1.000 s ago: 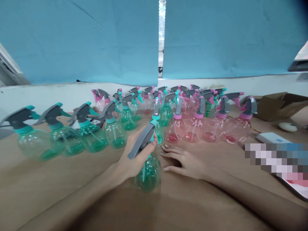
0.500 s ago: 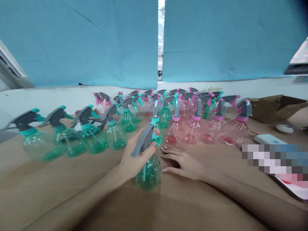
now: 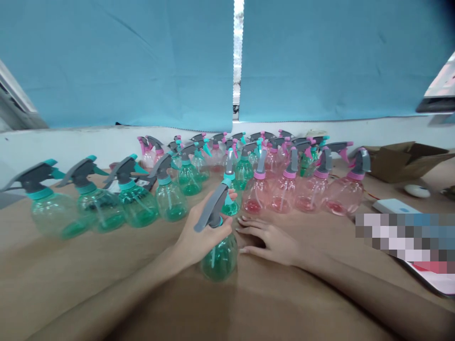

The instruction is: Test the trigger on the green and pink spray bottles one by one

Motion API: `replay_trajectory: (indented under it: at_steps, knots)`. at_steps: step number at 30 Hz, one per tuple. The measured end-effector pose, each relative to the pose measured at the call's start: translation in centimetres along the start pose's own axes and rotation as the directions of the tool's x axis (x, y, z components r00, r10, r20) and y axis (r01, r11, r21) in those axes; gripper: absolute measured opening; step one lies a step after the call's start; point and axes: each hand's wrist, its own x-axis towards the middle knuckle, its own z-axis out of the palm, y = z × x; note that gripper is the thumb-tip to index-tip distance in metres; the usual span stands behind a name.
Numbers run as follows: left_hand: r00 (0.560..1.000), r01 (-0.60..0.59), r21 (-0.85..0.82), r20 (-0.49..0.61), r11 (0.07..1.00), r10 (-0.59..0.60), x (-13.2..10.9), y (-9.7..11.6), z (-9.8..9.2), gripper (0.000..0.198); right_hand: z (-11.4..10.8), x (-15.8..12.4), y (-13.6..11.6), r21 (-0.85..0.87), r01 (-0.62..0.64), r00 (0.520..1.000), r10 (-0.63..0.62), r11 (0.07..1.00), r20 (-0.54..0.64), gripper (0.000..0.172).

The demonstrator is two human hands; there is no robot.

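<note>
My left hand is wrapped round the neck of a green spray bottle with a grey trigger head; the bottle stands upright on the brown table. My right hand lies flat on the table just right of the bottle, fingers stretched out and pointing left, holding nothing. Behind both hands stand rows of spray bottles: green ones to the left and middle, pink ones to the right.
A blue curtain hangs behind a white ledge. At the right are an open cardboard box, a white oval object, a flat white box and a blurred patch.
My left hand has slid slightly down the bottle's neck, so the trigger head now stands free above it. The view has shifted a little; my right hand stays put.
</note>
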Motion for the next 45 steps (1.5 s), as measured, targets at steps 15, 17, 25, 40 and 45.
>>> replay_trajectory:
  at_steps: [15, 17, 25, 40, 45]
  knots:
    - [0.997, 0.039, 0.045, 0.057, 0.998, -0.041, -0.1, -0.1, 0.2, 0.043, 0.5, -0.2, 0.4, -0.031, -0.015, 1.0, 0.015, 0.999, 0.007, 0.055]
    - [0.998, 0.038, 0.064, 0.053, 0.997, -0.041, -0.1, -0.2, 0.2, 0.043, 0.5, -0.2, 0.4, -0.031, -0.015, 1.0, 0.016, 0.999, 0.007, 0.055]
    - [0.999, 0.021, 0.111, 0.028, 0.994, -0.024, 0.0, -0.1, 0.4, 0.045, 0.4, -0.1, 0.3, -0.02, -0.019, 1.0, 0.019, 1.0, 0.003, 0.055]
    - [0.998, 0.029, 0.21, 0.043, 0.977, -0.039, 0.2, 1.0, -0.7, 0.025, 0.5, -0.2, 0.4, -0.029, -0.005, 1.0, 0.005, 1.0, -0.007, 0.054]
    - [0.997, -0.016, 0.178, 0.074, 0.984, 0.003, 0.2, 1.2, -1.0, 0.017, 0.4, -0.2, 0.3, -0.023, 0.0, 1.0, 0.0, 1.0, -0.011, 0.054]
